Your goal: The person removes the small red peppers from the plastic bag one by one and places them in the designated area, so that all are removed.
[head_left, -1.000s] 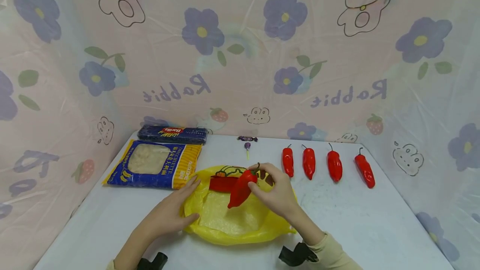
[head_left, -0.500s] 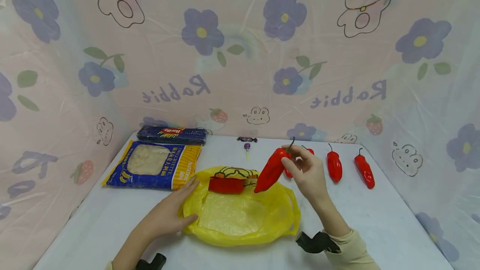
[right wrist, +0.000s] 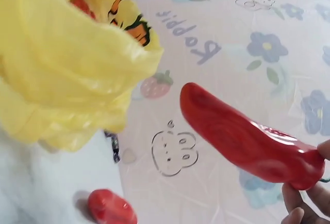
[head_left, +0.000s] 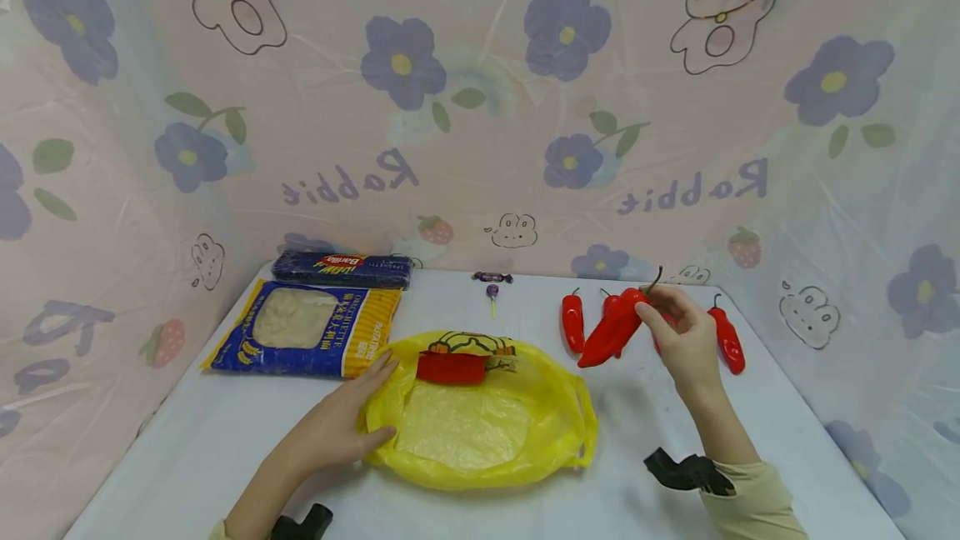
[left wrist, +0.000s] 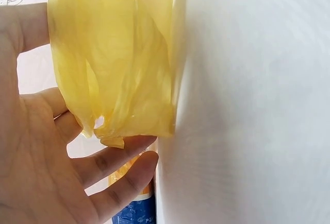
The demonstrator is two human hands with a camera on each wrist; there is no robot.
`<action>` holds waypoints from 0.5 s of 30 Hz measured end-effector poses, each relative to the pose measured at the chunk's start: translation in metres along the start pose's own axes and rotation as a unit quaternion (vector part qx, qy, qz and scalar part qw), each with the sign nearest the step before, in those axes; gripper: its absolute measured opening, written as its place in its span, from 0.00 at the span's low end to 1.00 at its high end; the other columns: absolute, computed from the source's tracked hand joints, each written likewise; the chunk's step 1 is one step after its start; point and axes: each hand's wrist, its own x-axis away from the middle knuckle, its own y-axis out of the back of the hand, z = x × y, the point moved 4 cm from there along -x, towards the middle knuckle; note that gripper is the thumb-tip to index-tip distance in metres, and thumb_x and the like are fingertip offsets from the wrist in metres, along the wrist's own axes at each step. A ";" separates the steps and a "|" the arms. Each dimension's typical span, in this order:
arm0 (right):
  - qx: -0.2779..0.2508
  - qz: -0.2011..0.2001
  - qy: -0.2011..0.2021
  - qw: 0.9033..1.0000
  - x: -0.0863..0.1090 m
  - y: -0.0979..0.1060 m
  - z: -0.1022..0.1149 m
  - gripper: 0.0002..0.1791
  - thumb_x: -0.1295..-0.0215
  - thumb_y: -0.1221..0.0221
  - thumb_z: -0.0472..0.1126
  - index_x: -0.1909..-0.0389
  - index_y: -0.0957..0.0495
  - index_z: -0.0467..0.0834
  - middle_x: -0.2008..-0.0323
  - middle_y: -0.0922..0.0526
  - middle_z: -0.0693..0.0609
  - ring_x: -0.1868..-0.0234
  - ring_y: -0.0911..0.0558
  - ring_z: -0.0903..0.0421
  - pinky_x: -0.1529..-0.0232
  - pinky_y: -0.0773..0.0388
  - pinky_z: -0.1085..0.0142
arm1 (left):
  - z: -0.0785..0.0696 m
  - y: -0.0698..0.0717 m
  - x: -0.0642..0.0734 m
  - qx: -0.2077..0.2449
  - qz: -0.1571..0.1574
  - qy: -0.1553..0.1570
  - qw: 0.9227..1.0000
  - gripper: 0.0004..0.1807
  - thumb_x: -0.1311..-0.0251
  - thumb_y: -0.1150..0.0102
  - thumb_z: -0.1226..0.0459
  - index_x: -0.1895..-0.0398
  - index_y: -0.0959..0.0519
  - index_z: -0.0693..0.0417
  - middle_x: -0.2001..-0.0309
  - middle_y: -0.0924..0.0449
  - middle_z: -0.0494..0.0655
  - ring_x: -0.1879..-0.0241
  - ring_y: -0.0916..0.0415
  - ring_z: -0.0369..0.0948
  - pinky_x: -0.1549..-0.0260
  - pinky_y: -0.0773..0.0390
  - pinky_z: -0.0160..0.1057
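My right hand point(head_left: 682, 340) pinches a red chili pepper point(head_left: 611, 332) near its stem, holding it up over the right side of the table with the tip pointing down and left. The right wrist view shows the same pepper point(right wrist: 247, 139) gripped at its stem end by fingers at the right edge. My left hand point(head_left: 345, 415) rests against the left side of an open yellow plastic bag point(head_left: 480, 477), fingers spread. In the left wrist view the fingertips touch the crinkled bag point(left wrist: 113, 54). Inside the bag lies another red pepper point(head_left: 450, 368).
Red peppers lie in a row at the back right, including a left one point(head_left: 572, 323) and a right one point(head_left: 725, 340); those between are partly hidden. A lollipop point(head_left: 492, 292) and wrapped candy point(head_left: 492, 277) lie behind the bag. Orecchiette point(head_left: 296, 319) and spaghetti packs point(head_left: 341, 271) sit back left.
My right hand has carried the red chili pepper from above the bag to the right, over the row of peppers. My left hand has stayed at the bag.
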 end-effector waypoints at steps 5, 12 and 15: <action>0.051 0.015 -0.026 0.998 0.002 0.007 -0.018 0.23 0.22 0.39 0.46 0.34 0.21 0.36 0.47 0.15 0.60 0.49 0.21 0.71 0.52 0.20 0.83 | 0.001 -0.001 -0.001 0.000 0.002 0.000 1.000 0.51 0.38 0.27 0.51 0.14 0.42 0.45 0.14 0.52 0.45 0.20 0.43 0.62 0.27 0.37 0.71; 0.103 0.056 -0.072 0.990 0.008 0.011 -0.041 0.28 0.21 0.40 0.50 0.29 0.24 0.36 0.36 0.20 0.34 0.48 0.23 0.68 0.56 0.21 0.83 | 0.001 0.000 -0.001 0.003 0.002 0.003 1.000 0.51 0.38 0.27 0.51 0.14 0.42 0.45 0.14 0.52 0.45 0.20 0.43 0.62 0.27 0.38 0.71; 0.116 0.075 -0.089 0.986 0.012 0.009 -0.049 0.29 0.21 0.41 0.51 0.29 0.24 0.37 0.34 0.21 0.34 0.40 0.23 0.54 0.52 0.16 0.76 | 0.001 0.000 0.000 0.004 0.003 0.002 1.000 0.51 0.38 0.28 0.51 0.14 0.42 0.45 0.14 0.52 0.45 0.20 0.44 0.62 0.27 0.38 0.72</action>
